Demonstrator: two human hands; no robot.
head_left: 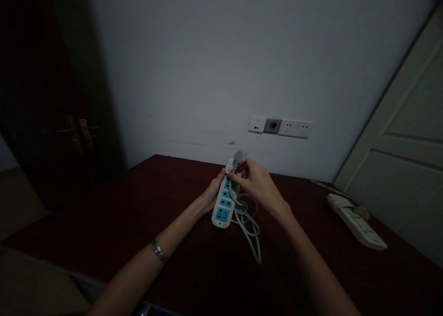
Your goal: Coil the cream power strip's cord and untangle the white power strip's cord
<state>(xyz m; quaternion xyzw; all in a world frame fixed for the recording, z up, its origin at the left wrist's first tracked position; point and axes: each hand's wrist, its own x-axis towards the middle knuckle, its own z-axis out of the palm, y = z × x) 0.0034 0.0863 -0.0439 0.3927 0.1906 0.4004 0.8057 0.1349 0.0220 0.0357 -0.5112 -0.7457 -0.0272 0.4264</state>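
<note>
A person's left hand (212,194) grips a strip (225,200) over the dark table (166,187) here as the right hand (259,182) pinches a plug (240,157) at the strip's far end, looped cord (246,209) alongside.

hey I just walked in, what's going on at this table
Someone's left hand is holding a white power strip with blue sockets over the dark red table. Their right hand grasps the gray plug near its cord end, beside the strip's far end. The pale cord hangs in loose loops. Nothing is plugged into the wall sockets.
</note>
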